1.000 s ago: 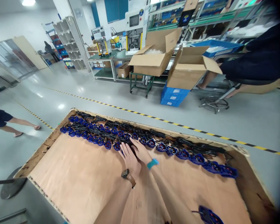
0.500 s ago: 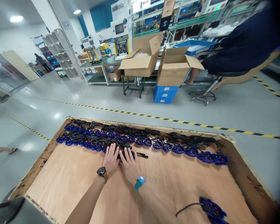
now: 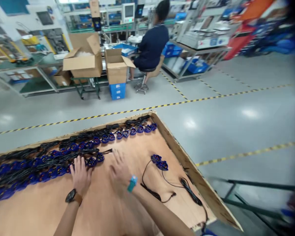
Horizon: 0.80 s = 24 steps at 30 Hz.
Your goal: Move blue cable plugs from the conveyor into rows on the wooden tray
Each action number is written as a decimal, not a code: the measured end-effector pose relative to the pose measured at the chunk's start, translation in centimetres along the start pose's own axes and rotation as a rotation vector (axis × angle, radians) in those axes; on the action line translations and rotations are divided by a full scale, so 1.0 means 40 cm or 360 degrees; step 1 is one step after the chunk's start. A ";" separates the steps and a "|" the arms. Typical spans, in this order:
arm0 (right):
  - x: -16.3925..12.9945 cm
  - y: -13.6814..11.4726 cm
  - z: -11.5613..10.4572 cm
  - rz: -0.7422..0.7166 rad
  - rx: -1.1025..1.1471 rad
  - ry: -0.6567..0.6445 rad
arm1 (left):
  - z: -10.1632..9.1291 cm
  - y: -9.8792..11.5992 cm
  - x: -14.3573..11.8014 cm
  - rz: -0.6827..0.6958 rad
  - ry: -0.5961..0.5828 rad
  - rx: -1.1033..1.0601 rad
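My left hand (image 3: pixel 80 174) lies flat on the plywood board (image 3: pixel 105 209), fingers touching the near row of blue round parts with black cables (image 3: pixel 64 156). My right hand (image 3: pixel 119 170) hovers open over bare plywood just right of that row, blurred, holding nothing. Two loose blue parts (image 3: pixel 159 162) with long black cables (image 3: pixel 162 193) lie to the right of my right hand, apart from it. A dark watch sits on my left wrist and a teal band on my right wrist.
The board's raised wooden rim (image 3: pixel 186 164) runs along the right side, with grey floor and yellow-black tape beyond. A seated person (image 3: pixel 151 46) works at a far bench. Open cardboard boxes (image 3: pixel 85 59) and blue crates (image 3: pixel 118 91) stand behind. A green metal frame (image 3: pixel 248 196) lies lower right.
The view swung right. My right hand came off the row of blue parts and moved right over bare wood; my left hand stays on the row.
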State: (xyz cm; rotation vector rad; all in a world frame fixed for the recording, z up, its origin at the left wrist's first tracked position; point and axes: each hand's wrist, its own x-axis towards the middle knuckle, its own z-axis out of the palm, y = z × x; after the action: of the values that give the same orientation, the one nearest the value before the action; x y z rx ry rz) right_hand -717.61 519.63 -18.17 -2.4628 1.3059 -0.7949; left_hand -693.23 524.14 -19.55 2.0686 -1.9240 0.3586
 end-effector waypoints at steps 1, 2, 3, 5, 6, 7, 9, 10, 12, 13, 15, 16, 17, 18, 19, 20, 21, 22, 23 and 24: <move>-0.037 0.039 -0.040 0.0194 -0.0051 0.0127 | -0.005 0.007 0.004 -0.0011 0.0027 -0.0026; -0.076 0.079 -0.080 0.0397 -0.0120 0.0261 | -0.010 0.018 0.006 -0.0014 0.0064 -0.0053; -0.115 0.120 -0.117 0.0596 -0.0198 0.0347 | -0.016 0.033 0.006 -0.0009 0.0108 -0.0082; -0.178 0.198 -0.173 0.0984 -0.0349 0.0463 | -0.022 0.074 0.007 0.0047 0.0173 -0.0149; -0.200 0.231 -0.189 0.1123 -0.0421 0.0463 | -0.022 0.100 0.007 0.0101 0.0184 -0.0187; -0.214 0.256 -0.198 0.1230 -0.0478 0.0440 | -0.021 0.128 0.007 0.0163 0.0176 -0.0229; -0.222 0.283 -0.195 0.1295 -0.0529 0.0361 | -0.016 0.187 0.004 0.0270 0.0131 -0.0314; -0.217 0.284 -0.187 0.1261 -0.0511 0.0327 | -0.014 0.215 0.000 0.0308 0.0102 -0.0355; -0.197 0.268 -0.168 0.1066 -0.0402 0.0269 | -0.013 0.259 -0.014 0.0355 0.0061 -0.0419; -0.184 0.254 -0.159 0.0905 -0.0319 0.0221 | -0.015 0.274 -0.025 0.0365 0.0049 -0.0441; -0.155 0.222 -0.144 0.0495 -0.0131 0.0057 | -0.025 0.285 -0.051 0.0376 -0.0001 -0.0478; -0.140 0.206 -0.137 0.0260 -0.0047 -0.0051 | -0.033 0.283 -0.067 0.0370 -0.0039 -0.0501; -0.125 0.190 -0.128 0.0014 0.0024 -0.0164 | -0.042 0.277 -0.084 0.0361 -0.0086 -0.0527; -0.110 0.174 -0.116 -0.0228 0.0075 -0.0273 | -0.051 0.268 -0.102 0.0350 -0.0135 -0.0550; -0.096 0.156 -0.101 -0.0458 0.0112 -0.0369 | -0.062 0.257 -0.120 0.0339 -0.0181 -0.0570; -0.083 0.135 -0.082 -0.0665 0.0144 -0.0446 | -0.073 0.245 -0.138 0.0336 -0.0217 -0.0583; -0.073 0.110 -0.061 -0.0852 0.0181 -0.0507 | -0.083 0.234 -0.156 0.0340 -0.0249 -0.0593; -0.065 0.082 -0.038 -0.1020 0.0227 -0.0557 | -0.094 0.224 -0.174 0.0349 -0.0282 -0.0606; -0.060 0.050 -0.016 -0.1170 0.0279 -0.0607 | -0.104 0.215 -0.191 0.0360 -0.0315 -0.0624; -0.059 0.016 0.004 -0.1298 0.0326 -0.0663 | -0.114 0.207 -0.207 0.0373 -0.0347 -0.0648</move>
State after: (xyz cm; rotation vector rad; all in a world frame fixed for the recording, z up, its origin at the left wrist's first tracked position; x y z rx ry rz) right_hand -719.03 521.20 -19.41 -2.7519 0.0459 -0.4688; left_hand -702.03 532.99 -18.06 1.6805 -2.1535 -0.2090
